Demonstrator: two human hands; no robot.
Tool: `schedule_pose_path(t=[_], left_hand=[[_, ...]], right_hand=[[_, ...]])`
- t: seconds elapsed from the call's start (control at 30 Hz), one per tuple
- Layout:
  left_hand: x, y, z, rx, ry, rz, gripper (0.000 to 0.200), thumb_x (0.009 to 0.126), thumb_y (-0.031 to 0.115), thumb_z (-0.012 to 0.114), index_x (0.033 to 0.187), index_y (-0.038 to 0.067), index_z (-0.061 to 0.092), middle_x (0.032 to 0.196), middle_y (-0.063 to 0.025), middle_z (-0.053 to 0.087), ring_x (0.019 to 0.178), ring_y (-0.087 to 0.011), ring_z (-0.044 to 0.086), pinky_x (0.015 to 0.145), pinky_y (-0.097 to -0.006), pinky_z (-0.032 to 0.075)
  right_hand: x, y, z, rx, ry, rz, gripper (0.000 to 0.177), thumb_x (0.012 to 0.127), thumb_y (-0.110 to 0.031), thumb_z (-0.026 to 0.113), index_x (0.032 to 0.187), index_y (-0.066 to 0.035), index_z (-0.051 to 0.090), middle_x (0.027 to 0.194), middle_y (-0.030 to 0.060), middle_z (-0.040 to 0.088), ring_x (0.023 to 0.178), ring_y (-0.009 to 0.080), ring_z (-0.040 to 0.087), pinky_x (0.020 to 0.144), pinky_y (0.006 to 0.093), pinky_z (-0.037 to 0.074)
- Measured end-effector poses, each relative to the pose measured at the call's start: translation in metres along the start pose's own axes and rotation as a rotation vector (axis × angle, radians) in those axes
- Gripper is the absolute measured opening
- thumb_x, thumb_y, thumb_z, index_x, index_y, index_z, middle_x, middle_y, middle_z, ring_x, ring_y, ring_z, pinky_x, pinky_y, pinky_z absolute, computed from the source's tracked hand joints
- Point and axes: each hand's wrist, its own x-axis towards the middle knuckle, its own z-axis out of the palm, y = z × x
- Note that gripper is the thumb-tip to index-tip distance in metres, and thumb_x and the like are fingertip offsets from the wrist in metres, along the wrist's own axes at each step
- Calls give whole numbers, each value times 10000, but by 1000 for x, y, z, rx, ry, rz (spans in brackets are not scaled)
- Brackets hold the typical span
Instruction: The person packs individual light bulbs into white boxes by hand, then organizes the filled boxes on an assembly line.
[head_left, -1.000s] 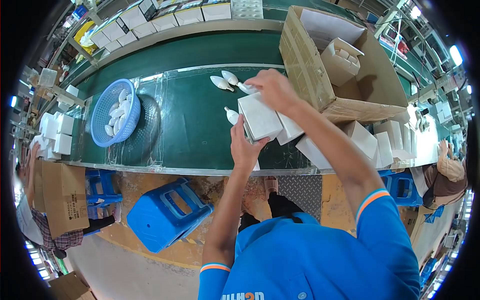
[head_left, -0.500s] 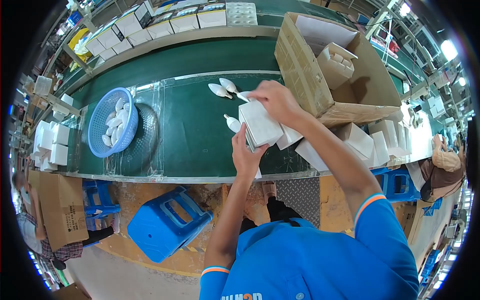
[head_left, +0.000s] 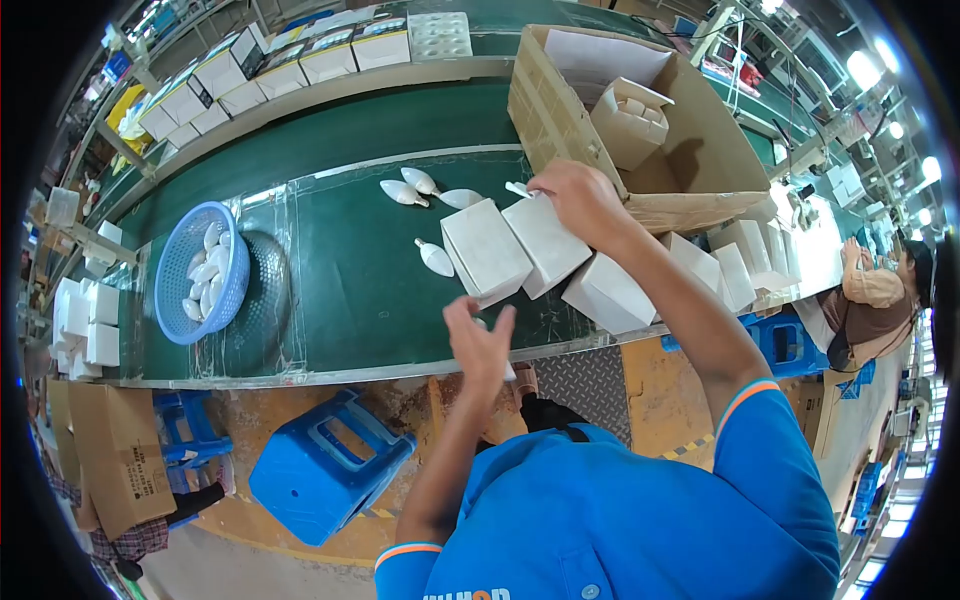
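White boxes (head_left: pixel 486 254) and bulbs (head_left: pixel 435 259) on a green surface (head_left: pixel 345 285)

Two plain, blocky boxes lie side by side, tilted; a third (head_left: pixel 609 294) lies just beside them, nearer the edge. Four loose bulbs, white and teardrop-shaped with narrow bases, lie on their sides: three grouped beyond the boxes, one just left of the leftmost box.

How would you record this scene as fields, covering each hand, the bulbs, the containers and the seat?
Left hand: thumb and fingers apart, near a white box
Right hand: at a second white box, fingertips by a small white item; grip unclear
Loose candle bulbs: four, on the green work surface
Blue plastic basket: holds more bulbs
Large cardboard carton: open-topped, smaller carton inside
Blue plastic stool: on the floor
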Motion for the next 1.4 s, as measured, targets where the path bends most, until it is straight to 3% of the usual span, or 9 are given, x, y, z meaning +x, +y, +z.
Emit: schedule_pose_path(t=[0.1,0.23,0.5,0.7,0.97,1.13,1.27,1.33,1.4], left_hand=[[-24,1,22,-6,-298,106,344,683,217,721,865,7,517,818,-115,552,740,-236,530,675,-342,427],[-11,25,45,-27,-298,18,323,739,289,675,787,1,537,658,-111,571,632,-279,564,609,-366,435],[1,10,58,84,-271,34,310,798,344,609,764,42,552,705,-112,621,668,-329,601,598,-415,465],[4,12,56,129,-275,70,327,820,361,582,778,39,554,719,-117,627,677,-342,602,606,-422,469],[6,4,61,88,-331,12,322,836,356,561,798,36,558,739,-132,630,713,-353,606,618,-432,473],[7,2,58,102,-349,18,322,837,358,557,823,36,574,773,-142,637,733,-360,605,636,-433,473],[4,-3,64,80,-283,107,339,843,334,550,784,1,576,620,-130,606,616,-307,608,590,-380,453],[7,2,59,128,-382,-29,322,841,360,549,851,40,580,792,-141,640,743,-364,602,660,-443,463],[7,0,56,138,-384,-26,319,850,353,528,873,40,581,781,-150,633,741,-367,597,658,-436,460]], right_hand=[[7,1,23,-151,-49,101,127,754,-93,538,786,-78,660,801,112,583,797,303,583,688,386,462],[-2,3,36,-193,-64,78,108,752,-110,526,756,-64,624,779,131,558,797,315,582,675,416,469],[-88,-30,-24,-74,-306,90,147,747,-92,497,781,-88,640,784,117,564,753,295,582,657,404,460],[-2,-9,15,27,99,32,160,719,-51,525,790,-81,665,771,98,568,741,277,579,661,370,456],[-84,-38,-9,-57,-233,32,128,717,-74,538,779,-70,650,724,96,546,718,285,577,632,373,460],[-48,-33,-17,-80,-80,86,169,717,-39,504,813,-46,642,762,128,561,749,310,584,670,394,468],[-5,-13,19,-281,-50,251,157,741,-56,496,823,-30,627,793,160,569,790,318,596,678,395,480],[-5,-8,41,-324,-99,319,138,760,-73,499,795,-7,615,794,169,573,782,319,607,651,401,493],[-31,-31,23,-336,-144,282,126,733,-106,547,717,-9,628,795,165,592,729,295,629,578,376,519]])
